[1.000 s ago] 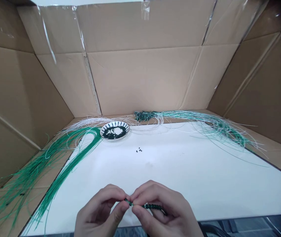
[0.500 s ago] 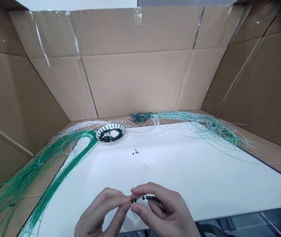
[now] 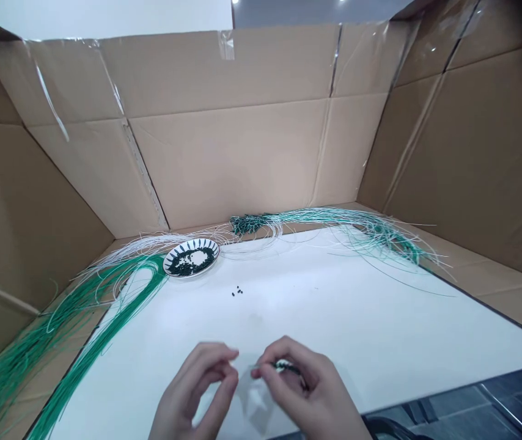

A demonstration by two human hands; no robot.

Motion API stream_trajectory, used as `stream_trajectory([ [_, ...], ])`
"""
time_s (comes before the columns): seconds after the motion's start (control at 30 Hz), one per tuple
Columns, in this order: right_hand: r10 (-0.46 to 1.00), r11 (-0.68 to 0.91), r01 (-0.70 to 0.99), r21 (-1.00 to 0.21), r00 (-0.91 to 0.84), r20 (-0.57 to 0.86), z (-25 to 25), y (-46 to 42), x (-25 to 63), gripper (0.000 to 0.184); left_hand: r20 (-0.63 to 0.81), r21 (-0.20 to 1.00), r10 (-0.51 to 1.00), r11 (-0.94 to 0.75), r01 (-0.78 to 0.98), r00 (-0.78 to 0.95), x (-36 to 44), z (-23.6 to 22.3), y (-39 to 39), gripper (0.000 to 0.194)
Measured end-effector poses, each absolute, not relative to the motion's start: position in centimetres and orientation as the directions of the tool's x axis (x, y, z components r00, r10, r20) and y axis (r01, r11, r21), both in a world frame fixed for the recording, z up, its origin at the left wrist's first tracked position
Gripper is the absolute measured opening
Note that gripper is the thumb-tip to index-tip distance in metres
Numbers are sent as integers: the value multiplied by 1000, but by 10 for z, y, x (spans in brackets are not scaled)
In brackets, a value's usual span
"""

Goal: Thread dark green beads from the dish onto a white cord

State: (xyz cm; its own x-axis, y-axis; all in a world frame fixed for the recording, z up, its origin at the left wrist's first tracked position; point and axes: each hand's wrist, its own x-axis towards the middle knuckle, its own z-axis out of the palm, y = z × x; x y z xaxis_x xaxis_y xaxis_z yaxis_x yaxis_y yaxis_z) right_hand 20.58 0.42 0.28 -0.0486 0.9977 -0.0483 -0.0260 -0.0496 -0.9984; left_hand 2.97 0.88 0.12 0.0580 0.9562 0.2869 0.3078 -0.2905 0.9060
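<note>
My right hand [image 3: 304,391] is closed in a pinch on a short beaded green strand [image 3: 283,366] low over the white sheet [image 3: 334,305]. My left hand [image 3: 199,391] sits just to its left with fingers curled; thumb and forefinger are pinched together, and I cannot make out whether a thin thread is between them. A small gap separates the two hands. A black-and-white patterned dish [image 3: 191,257] of dark beads stands further back on the left. A few loose beads [image 3: 237,293] lie between the dish and my hands.
Green wires [image 3: 82,330] fan out along the left side, with white wires [image 3: 142,244] behind them. A bundle of beaded green strands [image 3: 334,223] lies at the back right. Cardboard walls [image 3: 242,159] surround the sheet. The near table edge [image 3: 494,391] shows at bottom right.
My hands have drawn slightly apart; the left one has let go of the strand's end. The view has tilted up and turned right, so everything sits lower and further left.
</note>
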Motion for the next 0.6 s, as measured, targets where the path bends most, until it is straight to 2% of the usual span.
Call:
stream_trajectory([
  [0.03,999,-32,-24,-999,1,-33,-4,8,212,22,215,859,970,-244,449,115,29,2,23,19],
  [0.07,999,-21,-9,-1000,47,-22,-11,13,218,22,126,762,980,-197,617,156,30,2,39,24],
  [0.2,994,-35,33,-999,100,-31,-31,23,236,20,57,581,997,-81,810,59,43,-6,105,22],
  [0.37,997,-31,37,-999,71,-29,-42,22,241,19,76,448,995,-98,889,72,60,-20,143,22],
  [0.6,999,-25,31,-999,34,-24,-49,22,244,22,48,442,989,-149,885,143,61,-22,155,20],
])
